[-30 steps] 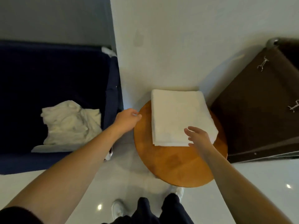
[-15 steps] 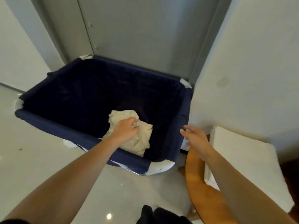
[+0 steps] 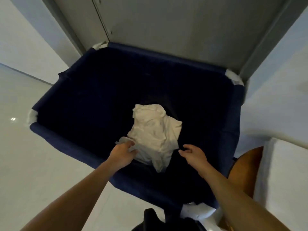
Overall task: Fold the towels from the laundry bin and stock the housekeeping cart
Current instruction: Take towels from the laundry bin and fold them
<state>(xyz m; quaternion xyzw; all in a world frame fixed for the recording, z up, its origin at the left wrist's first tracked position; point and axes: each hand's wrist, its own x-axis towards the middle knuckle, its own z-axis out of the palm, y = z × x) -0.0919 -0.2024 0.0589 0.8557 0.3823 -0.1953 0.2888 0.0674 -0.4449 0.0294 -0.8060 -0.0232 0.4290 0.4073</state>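
head-cam view looking down into a dark blue laundry bin (image 3: pixel 80 147) that fills the centre of the frame, w/ grey doors behind it at the top. one crumpled white towel (image 3: pixel 155 135) lies in the bin, just below centre; it looks like the only one left in there, tho the dark lining could hide more. left hand (image 3: pixel 122 154), lower centre, has its fingers curled around the towel's near-left edge, gripping it. right hand (image 3: pixel 194 155), just right of that, hangs apart from the cloth w/ fingers loosely spread, holding nothing. at the right edge, a folded white towel (image 3: pixel 283 172) sits on a round wooden table (image 3: pixel 245 170), so at least one fold is done. approx. midway: this towel is not yet lifted out or folded, and the housekeeping cart is out of view, so stocking cannot be judged.
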